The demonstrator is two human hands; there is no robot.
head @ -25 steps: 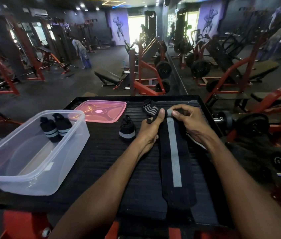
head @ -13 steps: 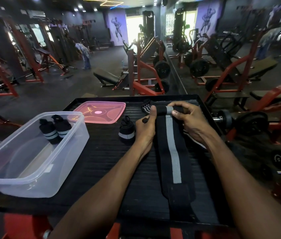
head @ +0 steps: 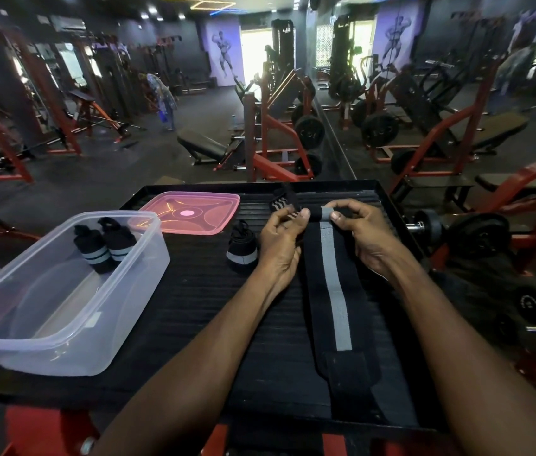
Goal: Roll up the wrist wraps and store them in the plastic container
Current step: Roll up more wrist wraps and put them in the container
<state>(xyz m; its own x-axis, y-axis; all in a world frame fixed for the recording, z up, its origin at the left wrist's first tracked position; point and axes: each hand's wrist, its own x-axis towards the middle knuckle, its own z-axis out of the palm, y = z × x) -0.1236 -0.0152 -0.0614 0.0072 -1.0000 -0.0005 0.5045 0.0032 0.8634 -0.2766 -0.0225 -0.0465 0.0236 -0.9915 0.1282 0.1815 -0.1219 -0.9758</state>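
Head view looks down at a black desk (head: pixel 194 307) with two bare arms reaching out over it. One long black wrist wrap (head: pixel 335 291) with a grey stripe lies flat on the desk, running from 6 o'clock up toward 12 o'clock. Its far end is rolled into a small tube. The left hand (head: pixel 281 245) pinches the left end of that tube with thumb and fingers curled. The right hand (head: pixel 363 235) pinches the right end the same way. So each grip is closed on the same wrap.

At 9 o'clock sits one clear plastic container (head: pixel 46 324), open on top. Two rolled wraps (head: pixel 103 248) stand inside it, side by side at its far end. One more rolled wrap (head: pixel 242 251) stands on the desk just left of the left hand. One loose striped wrap (head: pixel 284 200) lies past the left hand's fingers, near 12 o'clock. One pink lid (head: pixel 191 213) lies flat at 11 o'clock, behind the container.

Far off at 11 o'clock, one person (head: pixel 163 97) bends over among red gym machines.
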